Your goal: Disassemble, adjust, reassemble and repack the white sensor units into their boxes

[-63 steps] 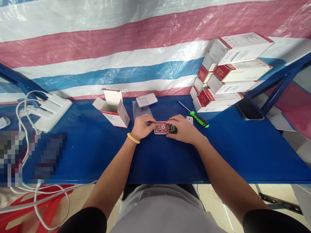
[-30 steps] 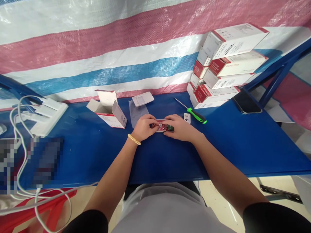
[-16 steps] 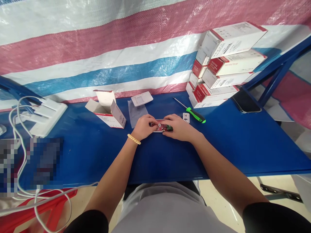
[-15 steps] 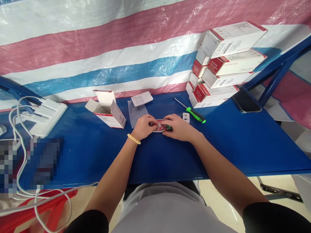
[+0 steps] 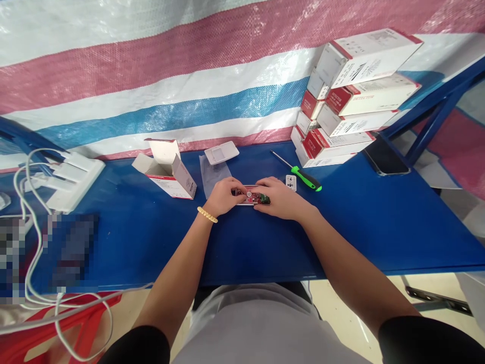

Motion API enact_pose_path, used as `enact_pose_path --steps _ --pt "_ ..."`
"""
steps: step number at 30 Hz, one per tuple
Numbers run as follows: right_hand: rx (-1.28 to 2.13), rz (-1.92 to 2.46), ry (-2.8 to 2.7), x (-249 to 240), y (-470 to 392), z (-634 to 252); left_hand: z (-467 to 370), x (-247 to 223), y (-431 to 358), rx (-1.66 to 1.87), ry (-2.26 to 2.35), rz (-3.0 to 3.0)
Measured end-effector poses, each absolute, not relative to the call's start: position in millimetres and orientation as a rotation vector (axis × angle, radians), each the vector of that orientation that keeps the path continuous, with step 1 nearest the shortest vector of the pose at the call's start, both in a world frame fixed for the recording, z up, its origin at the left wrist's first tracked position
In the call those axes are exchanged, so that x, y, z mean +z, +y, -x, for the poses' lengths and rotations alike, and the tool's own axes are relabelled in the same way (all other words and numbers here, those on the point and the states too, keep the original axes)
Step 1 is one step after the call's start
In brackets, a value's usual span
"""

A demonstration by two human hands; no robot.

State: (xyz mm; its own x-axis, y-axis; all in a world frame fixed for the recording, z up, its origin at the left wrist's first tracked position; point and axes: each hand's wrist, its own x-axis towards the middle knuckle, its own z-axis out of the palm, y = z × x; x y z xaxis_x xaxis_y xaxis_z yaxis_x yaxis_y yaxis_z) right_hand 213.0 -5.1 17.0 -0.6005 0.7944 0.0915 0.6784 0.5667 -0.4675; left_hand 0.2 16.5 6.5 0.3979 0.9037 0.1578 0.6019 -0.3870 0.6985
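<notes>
A red circuit board [image 5: 250,195] in a white housing lies at the middle of the blue table, with a round pale part near its centre and a green part at its right. My left hand [image 5: 223,195] grips its left end, thumb and fingers bent round it. On the right end my right hand [image 5: 279,198] is closed, its fingers along the far and near edges. Just beyond are a small white bracket [image 5: 291,182] and a green and black screwdriver [image 5: 306,178]. A white cover [image 5: 222,152] rests on a clear plastic bag [image 5: 212,174].
An open white and red box [image 5: 170,174] stands at the left, near a white power strip [image 5: 78,182] with cables. Stacked detector boxes [image 5: 364,96] stand back right, beside a black phone [image 5: 386,154]. A striped sheet [image 5: 189,76] hangs behind the table.
Both hands keep their hold on the circuit board with almost no movement. The camera view has shifted very slightly.
</notes>
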Motion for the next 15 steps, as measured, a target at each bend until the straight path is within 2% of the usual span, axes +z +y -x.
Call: enact_pose_path --steps 15 --pt "0.574 1.238 -2.520 16.3 -4.3 -214.0 15.1 8.1 12.0 0.738 1.051 -2.378"
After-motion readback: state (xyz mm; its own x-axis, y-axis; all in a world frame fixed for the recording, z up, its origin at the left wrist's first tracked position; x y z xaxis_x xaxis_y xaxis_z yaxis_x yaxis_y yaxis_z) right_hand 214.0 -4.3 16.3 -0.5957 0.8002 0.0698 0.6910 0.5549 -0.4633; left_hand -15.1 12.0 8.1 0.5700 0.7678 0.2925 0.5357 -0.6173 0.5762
